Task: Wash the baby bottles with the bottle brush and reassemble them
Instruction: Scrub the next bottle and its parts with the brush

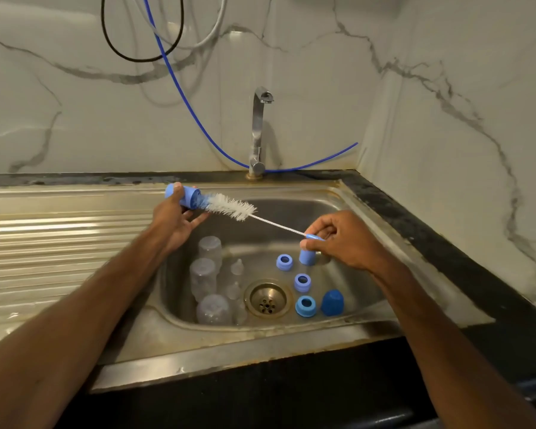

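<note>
Head view has my left hand (175,222) gripping a blue cap (186,196) above the sink (338,205). My right hand (344,243) pinches the bottle brush (232,207) by its thin handle end, bristles at the cap's mouth. I judge the cap light, rigid and probably slippery, best held by its sides; the wire stem looks bendy. Clear bottles (203,275) lie in the basin.

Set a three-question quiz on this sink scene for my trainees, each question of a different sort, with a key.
1. True or false: the right hand holds the bottle brush by its handle.
2. What does the left hand grip? A) a blue cap B) a clear bottle C) a teat
3. Fill in: ___ blue rings lie right of the drain.
Key: 1 true; 2 A; 3 three.
</note>
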